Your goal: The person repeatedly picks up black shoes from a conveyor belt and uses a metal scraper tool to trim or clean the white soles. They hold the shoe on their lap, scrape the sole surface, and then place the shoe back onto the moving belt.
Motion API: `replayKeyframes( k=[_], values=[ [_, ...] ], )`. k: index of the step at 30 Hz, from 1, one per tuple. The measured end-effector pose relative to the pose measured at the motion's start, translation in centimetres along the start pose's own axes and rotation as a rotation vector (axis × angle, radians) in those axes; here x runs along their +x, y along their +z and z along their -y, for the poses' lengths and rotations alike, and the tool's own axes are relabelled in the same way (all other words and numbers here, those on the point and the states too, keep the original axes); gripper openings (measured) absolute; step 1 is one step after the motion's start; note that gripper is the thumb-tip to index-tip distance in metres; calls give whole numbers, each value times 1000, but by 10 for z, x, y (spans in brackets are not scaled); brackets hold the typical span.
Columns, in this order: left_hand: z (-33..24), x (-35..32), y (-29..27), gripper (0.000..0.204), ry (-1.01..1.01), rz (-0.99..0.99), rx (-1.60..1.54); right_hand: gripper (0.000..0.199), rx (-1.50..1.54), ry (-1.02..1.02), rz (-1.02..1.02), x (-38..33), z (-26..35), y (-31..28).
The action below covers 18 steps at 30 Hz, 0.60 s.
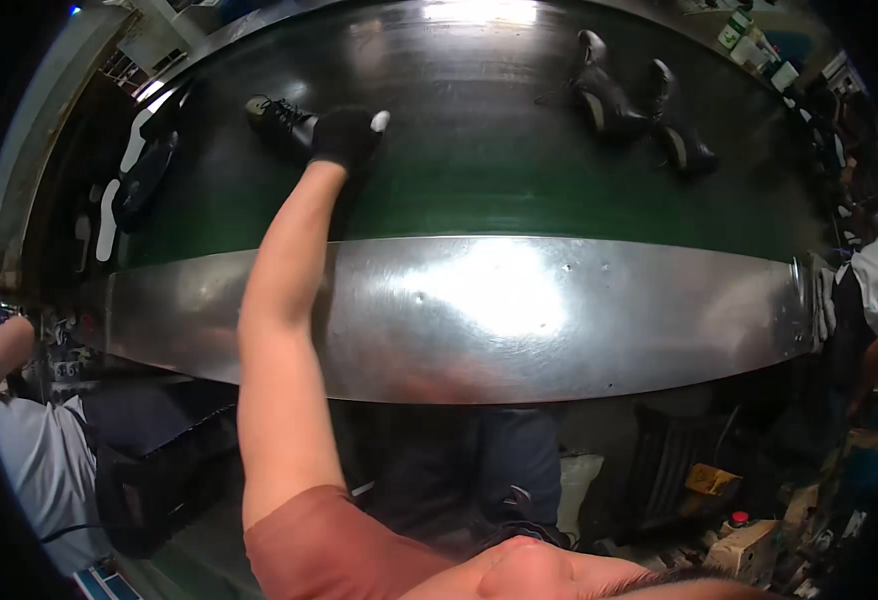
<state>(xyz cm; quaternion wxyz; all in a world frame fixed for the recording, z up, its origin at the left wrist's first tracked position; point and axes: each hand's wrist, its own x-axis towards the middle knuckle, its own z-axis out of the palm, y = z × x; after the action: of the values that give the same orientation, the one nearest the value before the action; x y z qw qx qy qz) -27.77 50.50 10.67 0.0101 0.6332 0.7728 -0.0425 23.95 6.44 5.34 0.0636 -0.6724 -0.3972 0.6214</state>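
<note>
My left hand (349, 138), in a dark glove with one pale fingertip, reaches far out over the dark green belt. It is closed around the rear end of a black lace-up shoe (281, 118), whose toe points to the left. The dark glove blends with the shoe, so the grip itself is hard to see. My right hand is out of the picture. Further right on the belt lie two more black shoes, one shoe (607, 98) with its laces trailing left and another shoe (683, 130) beside it.
A shiny metal ledge (439, 340) runs along the belt's near side. White insole-shaped pieces (109, 220) and a dark shoe (149, 170) are at the far left. Another person's sleeve (39, 470) shows at lower left, and a person in white (874, 275) at right.
</note>
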Motion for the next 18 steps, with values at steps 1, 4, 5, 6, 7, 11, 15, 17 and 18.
replayKeyframes(
  k=[1,4,5,6,7,11,15,17,18],
  values=[
    [12,-13,3,39,36,60,72,52,-9,-7,-3,1,5,-6],
    [59,-55,49,42,-47,-411,283,52,-35,-30,-16,6,27,-23],
    [80,-59,63,49,26,-353,389,52,-50,-35,-26,7,31,-29],
    [79,-51,67,52,-9,-391,341,52,-44,-44,-31,8,31,-31],
    [75,-38,68,55,-42,-430,292,52,-27,-55,-33,12,28,-31],
    [141,-44,91,65,-62,-425,157,52,-115,-93,-23,19,44,-33],
    [145,-40,55,79,80,-248,-125,53,-113,-125,-45,16,50,-42],
    [183,-72,63,78,45,-350,-560,53,-111,-143,-15,16,50,-43],
    [197,-79,71,74,16,-427,-587,53,-100,-150,0,15,50,-42]
  ],
)
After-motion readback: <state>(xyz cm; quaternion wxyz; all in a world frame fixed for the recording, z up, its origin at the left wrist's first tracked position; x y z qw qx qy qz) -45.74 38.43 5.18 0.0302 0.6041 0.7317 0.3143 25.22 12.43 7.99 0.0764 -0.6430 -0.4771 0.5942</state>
